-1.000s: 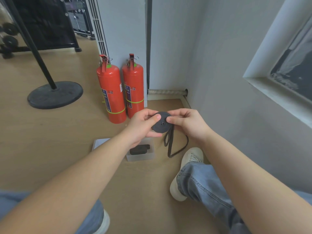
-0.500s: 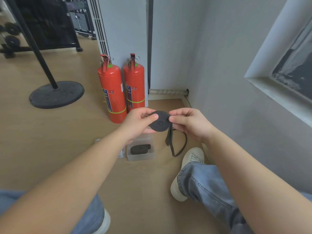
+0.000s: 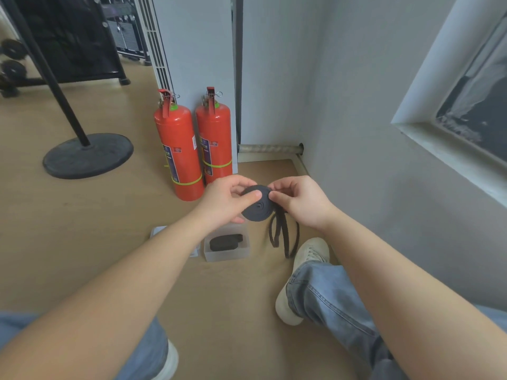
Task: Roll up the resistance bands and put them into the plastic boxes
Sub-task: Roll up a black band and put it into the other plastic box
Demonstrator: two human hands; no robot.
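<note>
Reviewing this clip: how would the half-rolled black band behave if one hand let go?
Probably floppy: the unrolled tail of the black band hangs limp in loops. The coil would likely spring loose if released, since the left hand and right hand both pinch it. It seems light: a pinch holds it up.

Soft, even light fills this corner, brightest on the pale grey painted wall (image 3: 356, 119). Faint shadow pools under the two red metal fire extinguishers (image 3: 178, 149). Black coiled rubber resistance band (image 3: 258, 208) crisp at centre; white window frame (image 3: 428, 86) bows, picture edges smear slightly.
</note>
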